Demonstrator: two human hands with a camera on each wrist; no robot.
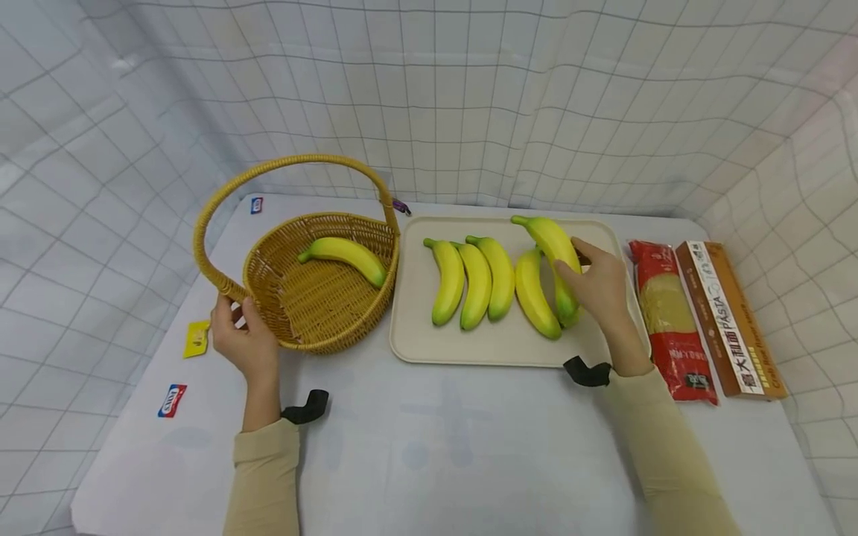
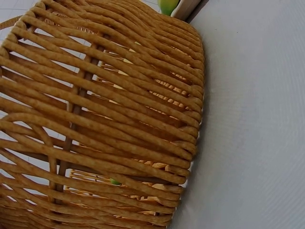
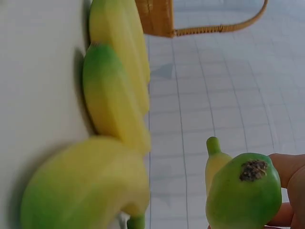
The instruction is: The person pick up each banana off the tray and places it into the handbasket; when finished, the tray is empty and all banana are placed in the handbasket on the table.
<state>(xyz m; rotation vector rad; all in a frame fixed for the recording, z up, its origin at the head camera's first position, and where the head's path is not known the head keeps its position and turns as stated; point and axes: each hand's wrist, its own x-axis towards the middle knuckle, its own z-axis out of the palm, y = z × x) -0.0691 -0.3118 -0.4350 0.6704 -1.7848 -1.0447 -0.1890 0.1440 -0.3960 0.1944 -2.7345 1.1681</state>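
My left hand (image 1: 246,335) grips the wicker basket (image 1: 322,341) at its left side, where the arched handle (image 1: 322,158) meets the rim. One yellow banana (image 1: 345,257) with green ends lies inside the basket. My right hand (image 1: 599,283) holds a banana (image 1: 551,240) between thumb and fingers, raised over the right part of the beige tray (image 1: 429,350). The right wrist view shows the dark tip of this held banana (image 3: 245,195). Several more bananas (image 1: 476,286) lie side by side on the tray, one partly hidden below the held banana. Woven basket wall (image 2: 105,105) fills much of the left wrist view.
Right of the tray lie a red pasta packet (image 1: 673,320) and a brown pasta box (image 1: 731,320). Small packets, one yellow (image 1: 196,339) and one red and blue (image 1: 172,400), lie left of the basket. A gridded white cloth (image 1: 462,104) stands behind the table.
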